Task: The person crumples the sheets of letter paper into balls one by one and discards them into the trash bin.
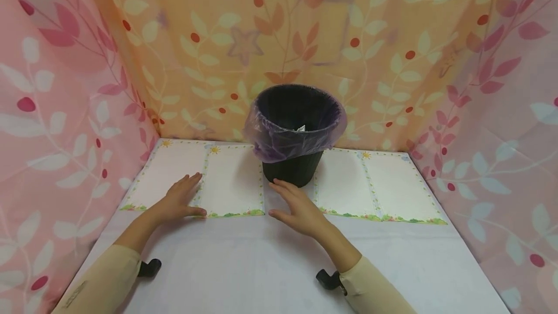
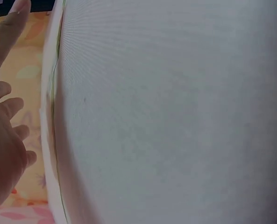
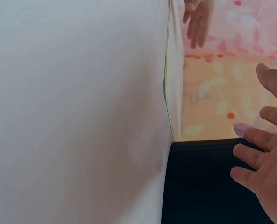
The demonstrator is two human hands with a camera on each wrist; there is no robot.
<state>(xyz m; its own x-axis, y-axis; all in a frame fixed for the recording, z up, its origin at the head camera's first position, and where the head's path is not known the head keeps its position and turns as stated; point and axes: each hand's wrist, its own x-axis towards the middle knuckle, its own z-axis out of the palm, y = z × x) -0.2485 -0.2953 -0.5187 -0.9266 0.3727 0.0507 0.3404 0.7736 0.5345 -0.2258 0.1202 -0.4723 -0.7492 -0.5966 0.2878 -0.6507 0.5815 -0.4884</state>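
Observation:
A black trash bin [image 1: 289, 173] stands upright at the back of the table, a thin purple bag [image 1: 296, 145] folded over its rim. Inside it shows a small white scrap [image 1: 301, 129] whose kind I cannot tell. My right hand [image 1: 301, 211] is just in front of the bin's base, fingers extended and holding nothing; whether a fingertip touches the bin cannot be told. To the left, my left hand [image 1: 179, 201] hovers by the bordered sheets, thumb spread from the fingers, nothing in it. The right wrist view has the bin's dark wall [image 3: 199, 186] beside the right fingers.
White sheets with leafy, sunny borders lie along the table's back, such as the far left sheet [image 1: 170, 173] and far right sheet [image 1: 403, 183]. A white cloth [image 1: 240, 265] covers the table. Floral curtains [image 1: 196, 62] enclose the back and both sides.

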